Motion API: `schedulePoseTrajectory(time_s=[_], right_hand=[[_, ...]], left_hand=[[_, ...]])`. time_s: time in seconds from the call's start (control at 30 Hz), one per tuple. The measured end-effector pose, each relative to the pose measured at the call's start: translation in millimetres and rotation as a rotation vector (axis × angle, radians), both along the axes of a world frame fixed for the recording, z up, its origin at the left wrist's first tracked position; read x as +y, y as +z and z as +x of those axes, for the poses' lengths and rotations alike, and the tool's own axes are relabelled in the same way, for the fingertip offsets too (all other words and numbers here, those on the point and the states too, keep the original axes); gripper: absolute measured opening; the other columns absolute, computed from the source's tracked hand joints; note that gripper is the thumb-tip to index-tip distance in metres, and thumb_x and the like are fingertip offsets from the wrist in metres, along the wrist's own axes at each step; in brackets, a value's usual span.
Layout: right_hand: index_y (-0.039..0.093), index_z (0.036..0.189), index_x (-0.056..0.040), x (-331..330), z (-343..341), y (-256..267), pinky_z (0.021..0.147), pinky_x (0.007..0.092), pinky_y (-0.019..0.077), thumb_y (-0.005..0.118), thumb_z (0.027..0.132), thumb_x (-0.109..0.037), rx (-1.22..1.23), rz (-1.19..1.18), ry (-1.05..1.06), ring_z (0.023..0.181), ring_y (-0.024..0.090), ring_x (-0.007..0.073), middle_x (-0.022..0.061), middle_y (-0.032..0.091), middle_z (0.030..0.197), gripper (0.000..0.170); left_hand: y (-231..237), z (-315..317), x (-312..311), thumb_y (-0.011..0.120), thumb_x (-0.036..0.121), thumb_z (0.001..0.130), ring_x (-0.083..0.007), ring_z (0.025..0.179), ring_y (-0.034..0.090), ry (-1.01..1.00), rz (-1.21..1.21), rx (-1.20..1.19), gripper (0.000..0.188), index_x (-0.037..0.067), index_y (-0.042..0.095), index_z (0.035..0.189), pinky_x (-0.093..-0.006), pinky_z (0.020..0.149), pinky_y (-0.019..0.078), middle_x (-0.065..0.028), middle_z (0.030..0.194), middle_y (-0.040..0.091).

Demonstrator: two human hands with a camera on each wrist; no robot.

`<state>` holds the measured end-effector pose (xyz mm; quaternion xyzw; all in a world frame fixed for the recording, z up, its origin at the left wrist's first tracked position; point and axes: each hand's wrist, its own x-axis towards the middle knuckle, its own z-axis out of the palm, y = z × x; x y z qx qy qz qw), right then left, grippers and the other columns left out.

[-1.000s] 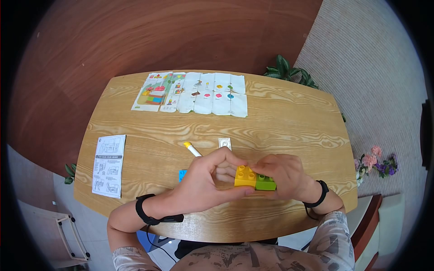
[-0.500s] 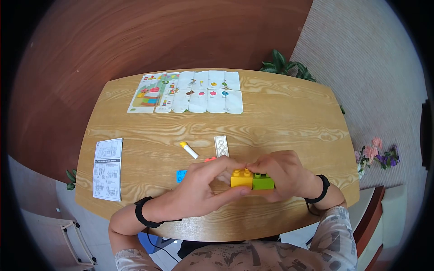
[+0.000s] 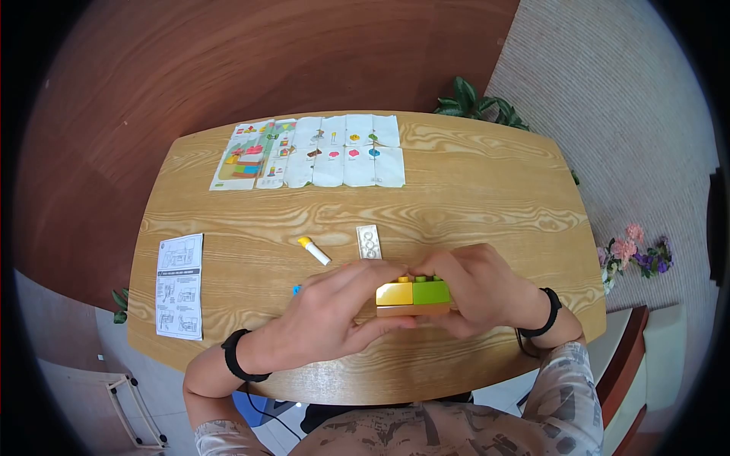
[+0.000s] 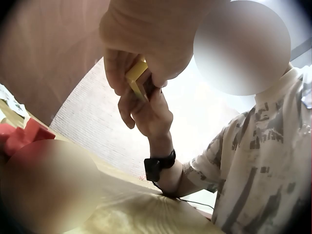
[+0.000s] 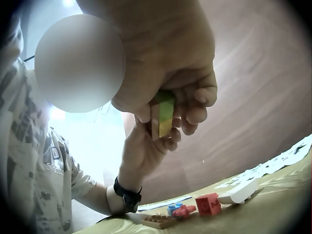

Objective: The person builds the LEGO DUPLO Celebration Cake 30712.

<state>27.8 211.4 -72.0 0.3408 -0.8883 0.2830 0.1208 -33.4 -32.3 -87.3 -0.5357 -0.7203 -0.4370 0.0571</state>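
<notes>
A yellow toy brick [image 3: 394, 294] and a green toy brick [image 3: 431, 293] sit side by side on a light brown plate [image 3: 413, 310], studs up. My left hand [image 3: 323, 305] grips the yellow end, with its thumb low along the plate and its fingers behind the brick. At the green end, my right hand [image 3: 487, 292] pinches the stack, its thumb below. Both wrist views show the stack held up above the table, between the two hands' fingers. The far side of the bricks is hidden behind the fingers.
A white studded plate [image 3: 369, 242] and a yellow-tipped white stick [image 3: 314, 251] lie beyond my hands. Red bricks [image 5: 208, 204], a blue piece [image 5: 174, 208] and a brown plate [image 5: 158, 221] lie on the table. A picture sheet [image 3: 327, 152] and a printed leaflet [image 3: 179, 287] are farther out.
The stack has tipped so its front side and the brown plate face the camera more. My right hand has shifted slightly left, and my left fingers cover more of the blue piece.
</notes>
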Motion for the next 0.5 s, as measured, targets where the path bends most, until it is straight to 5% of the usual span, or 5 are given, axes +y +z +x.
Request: schedulePoseTrajectory(time_s=[0.23,0.33,0.5], right_hand=[[0.062,0.103,-0.0016,0.4,4.6,-5.1,0.051,0.0352,0.0511,0.081,0.083,-0.022,-0.032,0.012,0.044,0.058,0.067,0.029,0.0109,0.067,0.075,0.034],[0.055,0.106,-0.0021,-1.7,3.8,-8.9,0.045,0.0418,0.0448,0.075,0.089,-0.028,0.017,-0.029,0.073,0.051,0.06,0.0323,0.0109,0.059,0.064,0.036],[0.055,0.104,-0.0032,-4.0,0.1,-6.4,0.048,0.0409,0.0468,0.077,0.089,-0.031,0.042,0.024,-0.024,0.055,0.062,0.0312,0.0111,0.06,0.068,0.039]], left_hand=[[-1.5,5.1,-6.3,0.088,0.026,0.081,-0.0315,0.081,0.071,-0.015,-0.016,0.046,0.053,-0.001,0.065,0.122,-0.0369,0.073,0.0588,-0.0169,0.099,0.072],[-2.4,5.6,-5.4,0.089,0.025,0.08,-0.0307,0.077,0.071,-0.015,0.013,0.054,0.053,-0.001,0.066,0.12,-0.0366,0.073,0.0585,-0.0167,0.097,0.072],[6.7,-1.3,-2.2,0.087,0.024,0.083,-0.0333,0.085,0.071,0.004,-0.042,-0.03,0.051,-0.001,0.064,0.12,-0.0386,0.076,0.0581,-0.0186,0.102,0.071]])
